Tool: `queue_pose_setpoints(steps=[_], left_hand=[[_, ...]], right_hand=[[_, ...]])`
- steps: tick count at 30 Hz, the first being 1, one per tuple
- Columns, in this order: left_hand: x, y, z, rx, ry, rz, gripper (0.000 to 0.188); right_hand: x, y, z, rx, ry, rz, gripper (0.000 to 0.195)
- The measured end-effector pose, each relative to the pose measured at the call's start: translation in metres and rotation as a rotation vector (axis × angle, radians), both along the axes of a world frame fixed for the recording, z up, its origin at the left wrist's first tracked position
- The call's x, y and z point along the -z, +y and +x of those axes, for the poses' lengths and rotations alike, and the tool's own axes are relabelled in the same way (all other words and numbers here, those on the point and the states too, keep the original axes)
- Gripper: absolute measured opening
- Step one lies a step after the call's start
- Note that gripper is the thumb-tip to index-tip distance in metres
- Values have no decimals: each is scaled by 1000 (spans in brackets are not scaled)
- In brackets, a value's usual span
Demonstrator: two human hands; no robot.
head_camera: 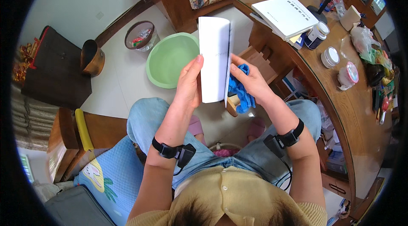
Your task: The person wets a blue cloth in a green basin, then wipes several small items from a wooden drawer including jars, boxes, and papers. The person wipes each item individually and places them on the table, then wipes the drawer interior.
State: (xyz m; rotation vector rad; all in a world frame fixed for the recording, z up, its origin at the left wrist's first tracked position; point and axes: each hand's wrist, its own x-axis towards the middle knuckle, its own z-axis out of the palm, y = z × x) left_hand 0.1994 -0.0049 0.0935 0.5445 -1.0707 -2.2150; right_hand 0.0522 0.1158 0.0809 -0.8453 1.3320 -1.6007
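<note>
A white softcover book is held up in front of me, seen partly edge-on with its pages bowed. My left hand grips its left side, thumb on the near face. At the right edge is my right hand, with a crumpled blue cloth gathered in its fingers and hanging below. The right fingertips are partly hidden behind the book, so their contact with it is hard to tell.
On the floor ahead stand a green plastic basin and a waste bin. To my right, a wooden desk carries another white book, a jar and small tubs. An open drawer juts out below.
</note>
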Motion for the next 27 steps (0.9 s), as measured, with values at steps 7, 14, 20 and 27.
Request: queue_pose_setpoints(steps=[7,14,20,27], left_hand=[[-11,-13,-9,88,-46,-172,31],[-24,-35,-16,-130,-66,-353,16],[-17,-59,-7,-52,20,-405,19],[15,-86,5,-125,35,-191,22]], right_hand=[[-25,10,0,-204,32,146,57],[-45,33,-28,-10,-193,142,57],[-25,30,-37,15,50,142,34],[-6,38,-58,165,169,37,22]])
